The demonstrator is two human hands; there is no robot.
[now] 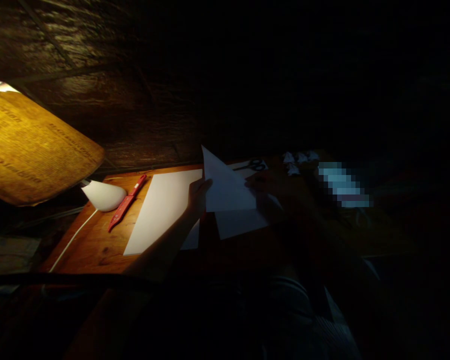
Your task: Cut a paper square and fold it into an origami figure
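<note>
The scene is very dark, lit only from the left. My left hand [198, 196] pinches the left edge of a folded white paper [225, 187] whose point stands up off the wooden table [93, 245]. My right hand [260, 186] lies in shadow at the paper's right edge, touching it; its fingers are hard to make out. Under the fold lies another part of white paper [240, 223]. A larger white sheet [161, 210] lies flat to the left of my left hand.
A red utility knife [126, 204] lies left of the sheet beside a white lamp head [104, 195] with a white cord [73, 240]. Black scissors [253, 164] and crumpled white paper bits [298, 161] sit at the table's far side. A yellow printed sheet [33, 150] hangs at left.
</note>
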